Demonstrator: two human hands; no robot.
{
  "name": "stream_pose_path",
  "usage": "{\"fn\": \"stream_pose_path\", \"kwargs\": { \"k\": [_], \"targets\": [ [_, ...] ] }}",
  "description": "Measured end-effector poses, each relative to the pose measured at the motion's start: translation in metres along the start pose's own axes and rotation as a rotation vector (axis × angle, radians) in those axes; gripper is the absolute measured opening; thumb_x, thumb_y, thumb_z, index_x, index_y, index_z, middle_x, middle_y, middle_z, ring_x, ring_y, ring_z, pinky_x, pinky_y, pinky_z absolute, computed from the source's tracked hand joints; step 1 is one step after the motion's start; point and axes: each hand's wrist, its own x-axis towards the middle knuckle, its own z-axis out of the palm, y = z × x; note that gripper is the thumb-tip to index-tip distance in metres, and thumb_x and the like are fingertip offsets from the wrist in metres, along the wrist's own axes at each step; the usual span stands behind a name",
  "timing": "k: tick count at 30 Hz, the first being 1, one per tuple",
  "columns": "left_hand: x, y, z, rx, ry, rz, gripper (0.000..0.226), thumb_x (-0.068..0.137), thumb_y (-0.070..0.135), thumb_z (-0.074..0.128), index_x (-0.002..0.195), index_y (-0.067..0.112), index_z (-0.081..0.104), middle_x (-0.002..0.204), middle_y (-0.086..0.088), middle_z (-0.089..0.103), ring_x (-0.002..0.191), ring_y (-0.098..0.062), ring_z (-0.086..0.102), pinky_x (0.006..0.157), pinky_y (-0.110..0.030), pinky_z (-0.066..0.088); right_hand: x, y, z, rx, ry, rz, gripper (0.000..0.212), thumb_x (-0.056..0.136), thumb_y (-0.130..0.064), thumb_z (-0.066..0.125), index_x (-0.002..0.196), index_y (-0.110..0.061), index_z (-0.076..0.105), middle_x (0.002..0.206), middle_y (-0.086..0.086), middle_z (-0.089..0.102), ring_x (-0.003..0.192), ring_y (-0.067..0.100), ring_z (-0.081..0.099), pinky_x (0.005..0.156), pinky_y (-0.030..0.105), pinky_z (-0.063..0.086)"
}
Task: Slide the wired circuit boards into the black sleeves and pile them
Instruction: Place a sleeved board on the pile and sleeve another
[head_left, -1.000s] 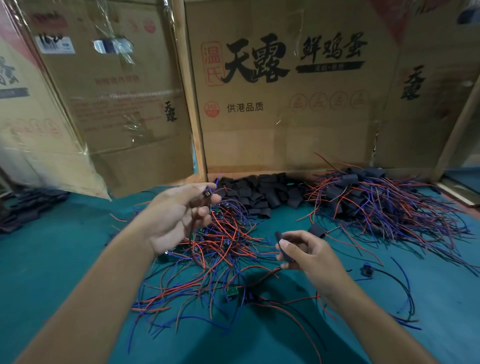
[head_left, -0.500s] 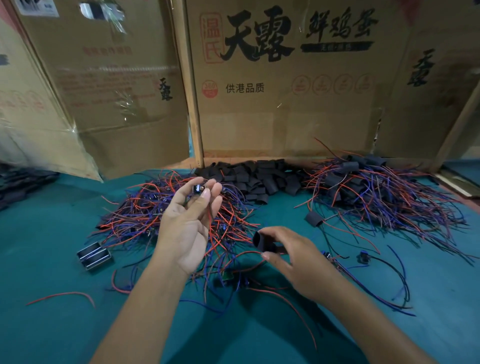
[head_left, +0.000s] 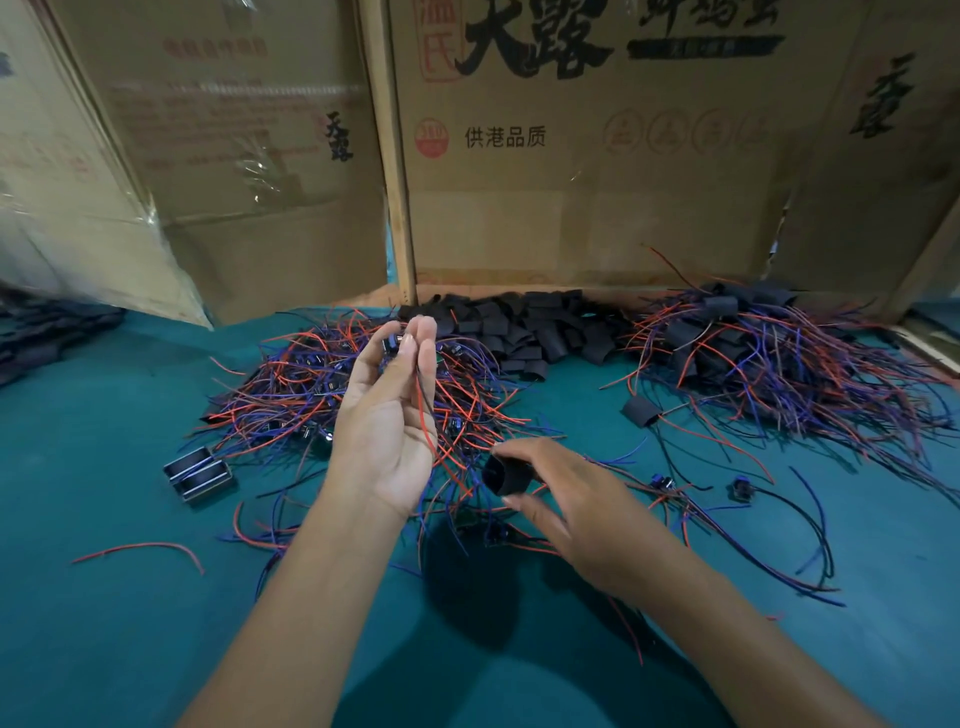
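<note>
Since half a second ago the left hand (head_left: 387, 415) has turned palm-up, pinching a small board (head_left: 390, 344) at its fingertips, wires (head_left: 427, 415) trailing across the palm. The right hand (head_left: 561, 493) pinches a sleeve (head_left: 505, 475), its mouth now squeezed open toward the left: insertion looks next. The board is mostly hidden by fingers.

This is a small hand-assembly workshop. A green-covered table (head_left: 104, 597) holds heaps of red and blue wired boards (head_left: 311, 384) and black sleeves (head_left: 524, 332). Flattened cardboard cartons (head_left: 597, 182) wall the top of the frame.
</note>
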Motion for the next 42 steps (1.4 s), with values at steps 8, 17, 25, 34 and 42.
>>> {"fn": "stream_pose_path", "kwargs": {
  "k": [8, 17, 25, 34, 42],
  "targets": [
    [-0.001, -0.005, 0.001, 0.012, 0.042, 0.042, 0.014, 0.096, -0.005, 0.053, 0.097, 0.006, 0.061, 0.094, -0.013, 0.076, 0.093, -0.016, 0.074, 0.075, -0.016, 0.058, 0.000, -0.011, 0.000, -0.086, -0.016, -0.101, 0.036, 0.097, -0.024, 0.055, 0.132, -0.021, 0.046, 0.127, -0.003, 0.056, 0.114, 0.021, 0.056, 0.092, 0.040, 0.046],
    [0.000, -0.003, 0.002, -0.009, 0.109, 0.010, 0.011, 0.097, -0.004, 0.053, 0.104, 0.004, 0.058, 0.092, -0.017, 0.075, 0.093, -0.017, 0.074, 0.080, -0.019, 0.059, 0.001, -0.016, -0.001, -0.165, -0.027, -0.150, 0.038, 0.097, -0.015, 0.058, 0.134, -0.010, 0.052, 0.135, 0.002, 0.055, 0.123, 0.021, 0.052, 0.099, 0.038, 0.045],
    [0.000, -0.004, 0.002, -0.001, 0.139, 0.047, 0.011, 0.096, -0.004, 0.053, 0.097, 0.005, 0.058, 0.106, -0.018, 0.070, 0.096, -0.018, 0.073, 0.085, -0.021, 0.057, 0.000, -0.013, 0.006, -0.111, 0.012, -0.126, 0.040, 0.096, -0.025, 0.059, 0.133, -0.015, 0.049, 0.126, -0.001, 0.057, 0.114, 0.016, 0.052, 0.094, 0.027, 0.041],
    [-0.011, -0.024, 0.005, 0.151, 0.074, 0.258, 0.018, 0.096, -0.010, 0.053, 0.106, 0.005, 0.056, 0.109, -0.017, 0.065, 0.096, -0.021, 0.073, 0.077, -0.019, 0.057, 0.001, -0.023, 0.015, 0.239, 0.298, 0.083, 0.037, 0.086, -0.031, 0.069, 0.120, -0.020, 0.061, 0.107, -0.014, 0.069, 0.098, 0.000, 0.064, 0.088, 0.022, 0.050],
    [-0.036, -0.057, -0.003, 0.673, -0.117, 0.412, 0.013, 0.092, 0.019, 0.064, 0.102, 0.022, 0.072, 0.108, -0.003, 0.075, 0.105, -0.023, 0.071, 0.090, -0.042, 0.055, 0.005, -0.013, -0.002, 0.289, 0.542, 0.126, 0.031, 0.085, -0.027, 0.069, 0.114, -0.019, 0.064, 0.100, -0.015, 0.070, 0.091, 0.004, 0.067, 0.082, 0.017, 0.051]
  ]
}}
